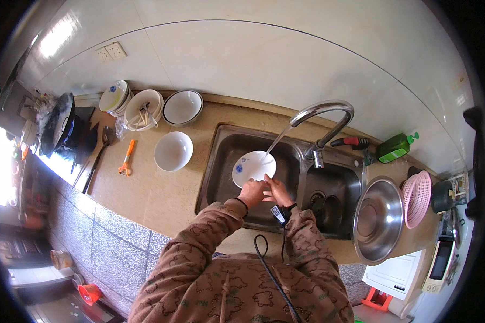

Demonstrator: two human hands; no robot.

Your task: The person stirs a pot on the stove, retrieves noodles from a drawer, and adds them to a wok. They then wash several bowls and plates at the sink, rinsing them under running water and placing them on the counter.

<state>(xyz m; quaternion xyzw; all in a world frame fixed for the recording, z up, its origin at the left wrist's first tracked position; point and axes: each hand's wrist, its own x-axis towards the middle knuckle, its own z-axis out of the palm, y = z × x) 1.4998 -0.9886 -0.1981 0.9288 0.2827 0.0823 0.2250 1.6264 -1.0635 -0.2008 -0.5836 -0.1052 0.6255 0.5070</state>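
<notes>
A white plate (248, 165) with a blue floral motif is tilted over the left basin of the stainless steel sink (210, 177). Water runs onto it from the curved chrome faucet (323, 107). My left hand (252, 192) grips the plate's near rim. Close beside it, my right hand (279, 193) has its thumb on the same rim, with its lower fingers partly hidden. The two hands nearly touch. A device with a small display (279, 215) is strapped at my right wrist.
Left of the sink are a white bowl (173, 151), an orange peeler (127, 158), stacked plates (112, 96) and a wok (58, 125). On the right stand a steel basin (378, 220), pink colander (417, 200) and green pump bottle (393, 148). A black cable (273, 274) hangs before me.
</notes>
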